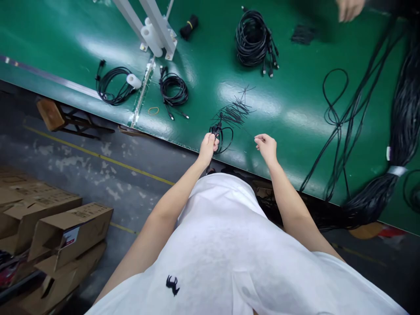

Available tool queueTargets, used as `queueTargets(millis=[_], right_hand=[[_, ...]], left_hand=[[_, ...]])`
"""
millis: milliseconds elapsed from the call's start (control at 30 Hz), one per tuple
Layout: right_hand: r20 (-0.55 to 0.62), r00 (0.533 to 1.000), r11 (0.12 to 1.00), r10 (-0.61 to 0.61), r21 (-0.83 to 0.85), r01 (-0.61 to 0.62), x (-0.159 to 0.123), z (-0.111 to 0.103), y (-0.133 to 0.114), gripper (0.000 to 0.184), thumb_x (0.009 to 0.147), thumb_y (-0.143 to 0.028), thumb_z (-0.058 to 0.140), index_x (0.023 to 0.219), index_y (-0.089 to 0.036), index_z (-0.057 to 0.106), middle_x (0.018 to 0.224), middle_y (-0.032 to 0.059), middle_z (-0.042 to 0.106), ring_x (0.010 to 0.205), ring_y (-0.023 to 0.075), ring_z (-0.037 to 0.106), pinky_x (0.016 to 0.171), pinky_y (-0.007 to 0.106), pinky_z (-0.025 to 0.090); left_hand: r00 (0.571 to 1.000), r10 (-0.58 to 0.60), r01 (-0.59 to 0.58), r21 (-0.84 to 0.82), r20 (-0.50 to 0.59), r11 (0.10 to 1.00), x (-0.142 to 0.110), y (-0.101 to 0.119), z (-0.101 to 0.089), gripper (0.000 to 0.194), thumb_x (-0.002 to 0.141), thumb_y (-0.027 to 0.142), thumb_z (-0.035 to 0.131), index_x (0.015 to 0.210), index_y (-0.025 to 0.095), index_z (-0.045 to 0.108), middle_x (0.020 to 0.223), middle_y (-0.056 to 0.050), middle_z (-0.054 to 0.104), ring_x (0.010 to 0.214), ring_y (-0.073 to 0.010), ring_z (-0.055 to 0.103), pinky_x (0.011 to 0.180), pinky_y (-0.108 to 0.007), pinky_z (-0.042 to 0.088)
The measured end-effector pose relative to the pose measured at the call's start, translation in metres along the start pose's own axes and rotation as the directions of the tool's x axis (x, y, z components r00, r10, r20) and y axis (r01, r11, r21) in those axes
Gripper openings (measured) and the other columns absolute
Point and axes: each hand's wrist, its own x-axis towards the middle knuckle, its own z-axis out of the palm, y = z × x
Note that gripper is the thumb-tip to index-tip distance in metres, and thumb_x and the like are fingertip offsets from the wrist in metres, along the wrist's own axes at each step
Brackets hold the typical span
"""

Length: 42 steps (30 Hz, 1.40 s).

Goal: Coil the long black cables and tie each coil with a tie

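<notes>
My left hand (208,148) is closed around a small coiled black cable (226,142) at the table's near edge, the loop sticking out to the right of the fingers. To its right, my right hand (266,146) is raised over the green surface with thumb and fingers pinched together. A thin dark strand, like a wire tie, runs from the fingertips toward the upper left. Just beyond both hands lies a loose pile of thin black wire ties (234,113).
Coiled cables (173,89) lie to the left, near a rubber band (153,110) and a metal stand (159,28). A larger cable coil (252,39) sits farther back. Long cable bundles (407,105) cover the right side. Another person's hand (350,8) shows at top right. Cardboard boxes (72,227) stand lower left.
</notes>
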Motion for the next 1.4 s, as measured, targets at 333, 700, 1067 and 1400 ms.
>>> queueTargets(millis=[333, 700, 1067, 1400], right_hand=[[0.341, 0.921, 0.950, 0.189, 0.172, -0.259, -0.065, 0.061, -0.034, 0.023, 0.063, -0.036, 0.069, 0.072, -0.016, 0.062, 0.058, -0.0030, 0.057, 0.045, 0.0067, 0.041, 0.045, 0.022, 0.030], [0.387, 0.907, 0.979, -0.163, -0.052, 0.198, -0.064, 0.092, -0.072, 0.019, 0.083, -0.032, 0.054, 0.075, -0.015, 0.061, 0.070, -0.0009, 0.055, 0.065, 0.0108, 0.046, 0.064, 0.023, 0.034], [0.732, 0.265, -0.023, -0.628, -0.357, 0.934, -0.060, 0.075, -0.117, 0.036, 0.100, -0.013, 0.030, 0.110, -0.009, 0.064, 0.120, 0.0146, 0.062, 0.111, 0.0216, 0.052, 0.092, 0.038, 0.038], [0.919, -0.151, -0.485, -0.365, -0.049, 0.873, -0.046, 0.065, -0.151, 0.033, 0.104, -0.017, 0.025, 0.095, -0.012, 0.056, 0.084, 0.0066, 0.058, 0.073, 0.0165, 0.052, 0.067, 0.032, 0.035]], left_hand=[[0.949, -0.003, -0.044, 0.141, 0.314, 0.989, -0.031, 0.005, 0.001, 0.029, 0.093, 0.044, 0.053, 0.086, 0.018, 0.046, 0.060, 0.008, 0.043, 0.048, -0.0042, 0.033, 0.048, -0.019, 0.025], [0.950, 0.043, -0.146, 0.319, 0.310, 0.936, -0.042, 0.013, -0.019, 0.041, 0.096, 0.045, 0.045, 0.123, 0.015, 0.051, 0.066, 0.005, 0.043, 0.054, -0.0080, 0.036, 0.054, -0.022, 0.033], [0.943, 0.116, -0.262, 0.482, 0.312, 0.836, -0.040, 0.030, -0.027, 0.052, 0.094, 0.050, 0.049, 0.125, 0.009, 0.056, 0.070, 0.000, 0.051, 0.064, -0.0126, 0.044, 0.063, -0.026, 0.038], [0.847, -0.143, 0.065, 0.167, 0.512, 0.984, -0.043, 0.047, -0.037, 0.041, 0.076, 0.051, 0.072, 0.083, 0.013, 0.058, 0.064, 0.003, 0.047, 0.061, -0.0099, 0.038, 0.062, -0.024, 0.030]])
